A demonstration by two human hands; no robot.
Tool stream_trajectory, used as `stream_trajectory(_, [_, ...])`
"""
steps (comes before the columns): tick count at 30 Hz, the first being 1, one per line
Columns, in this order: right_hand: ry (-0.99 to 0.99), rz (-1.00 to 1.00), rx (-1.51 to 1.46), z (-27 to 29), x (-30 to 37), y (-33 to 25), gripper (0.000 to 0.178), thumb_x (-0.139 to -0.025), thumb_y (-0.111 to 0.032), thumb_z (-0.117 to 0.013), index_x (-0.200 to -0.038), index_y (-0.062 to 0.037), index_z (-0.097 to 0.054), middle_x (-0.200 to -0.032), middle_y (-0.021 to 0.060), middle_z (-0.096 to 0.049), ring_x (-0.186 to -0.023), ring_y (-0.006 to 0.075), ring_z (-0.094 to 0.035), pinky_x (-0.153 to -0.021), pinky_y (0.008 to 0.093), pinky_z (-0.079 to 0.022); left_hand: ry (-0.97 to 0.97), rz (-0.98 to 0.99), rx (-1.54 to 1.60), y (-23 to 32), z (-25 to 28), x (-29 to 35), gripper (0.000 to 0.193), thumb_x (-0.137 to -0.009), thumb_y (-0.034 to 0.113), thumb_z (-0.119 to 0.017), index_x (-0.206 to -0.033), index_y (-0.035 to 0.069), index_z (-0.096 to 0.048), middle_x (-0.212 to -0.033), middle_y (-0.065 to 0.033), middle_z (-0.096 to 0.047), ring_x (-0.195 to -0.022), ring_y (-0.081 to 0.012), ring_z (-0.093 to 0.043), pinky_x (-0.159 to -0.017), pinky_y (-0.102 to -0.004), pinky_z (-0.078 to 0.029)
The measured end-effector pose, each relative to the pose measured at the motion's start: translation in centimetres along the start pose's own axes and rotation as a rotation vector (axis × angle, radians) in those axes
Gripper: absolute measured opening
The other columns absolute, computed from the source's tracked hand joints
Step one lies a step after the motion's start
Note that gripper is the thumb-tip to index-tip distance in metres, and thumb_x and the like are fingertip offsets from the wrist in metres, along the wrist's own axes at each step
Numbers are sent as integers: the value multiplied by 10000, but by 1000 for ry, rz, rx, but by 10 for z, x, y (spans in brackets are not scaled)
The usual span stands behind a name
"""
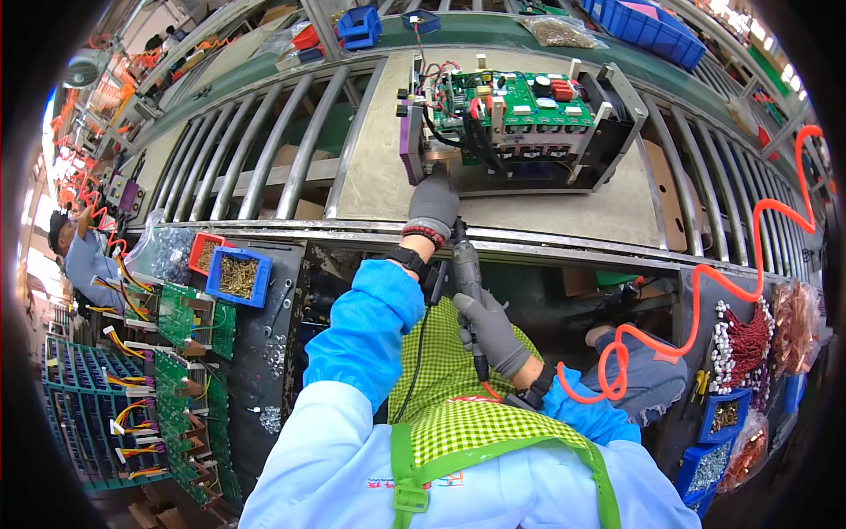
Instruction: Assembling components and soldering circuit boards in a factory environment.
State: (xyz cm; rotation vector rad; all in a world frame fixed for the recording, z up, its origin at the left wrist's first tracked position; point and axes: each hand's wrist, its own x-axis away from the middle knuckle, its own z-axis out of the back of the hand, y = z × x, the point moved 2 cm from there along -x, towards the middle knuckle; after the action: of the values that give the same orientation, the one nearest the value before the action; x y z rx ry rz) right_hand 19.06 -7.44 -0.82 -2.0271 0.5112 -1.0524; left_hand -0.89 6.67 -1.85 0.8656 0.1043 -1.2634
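Observation:
My left hand, in a grey glove, reaches to the near left corner of an open electronic unit. Its fingers are closed together beside the purple end panel, by a small brass-coloured part; their tips are hidden. The unit has a green circuit board on top, black cables and a black metal frame at its right end. Lower down, in front of my apron, my right hand is wrapped round a power screwdriver. The tool stands nearly upright, its tip just below my left wrist.
The unit rests on a pale board over a roller conveyor. An orange coiled hose hangs at right. On the left bench are a blue screw bin and green circuit boards. Blue bins stand right; another person works far left.

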Motion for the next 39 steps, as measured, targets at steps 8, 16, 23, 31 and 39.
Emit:
stream_trajectory(8, [1,-1,-2,-3,-4,-2,364,-881,-362,-648,-1034,-89,-462,-694,-2,-485,-449,71,-486,-384,230,-412,-46,51,-51,2,-1,-1,224,-913,195,-510,-945,-3,-609,-778,-231,-640,-726,-413,-623,-670,-499,-502])
stream_trajectory(16, [-174,48,296,41,36,-9,457,-843,-273,-679,-1182,-65,-455,-746,-6,-479,-493,71,-465,-400,228,-360,-320,70,3,11,38,5,191,-890,169,-543,-989,8,-574,-802,-245,-637,-793,-445,-614,-711,-513,-494])
stream_trajectory(23, [-185,202,1196,162,123,-92,560,-729,-293,-768,-1162,-7,-559,-1013,96,-651,-848,237,-657,-797,353,-517,-379,204,-27,-26,87,12,484,-874,397,-618,-1162,13,-549,-902,-236,-683,-862,-419,-651,-754,-511,-506])
stream_trajectory(31, [-136,-39,1655,181,155,-147,540,-704,-402,-685,-1114,-60,-599,-930,201,-677,-893,377,-653,-815,435,-514,-295,126,-62,-50,46,-50,630,-833,473,-637,-1264,35,-493,-953,-252,-675,-902,-449,-635,-775,-520,-498])
stream_trajectory(39, [-124,-189,1750,226,142,-122,533,-717,-407,-663,-1108,-49,-616,-952,232,-670,-911,389,-651,-809,461,-509,-457,22,39,-24,30,-47,656,-809,431,-671,-1319,70,-471,-985,-238,-679,-916,-432,-644,-766,-483,-529])
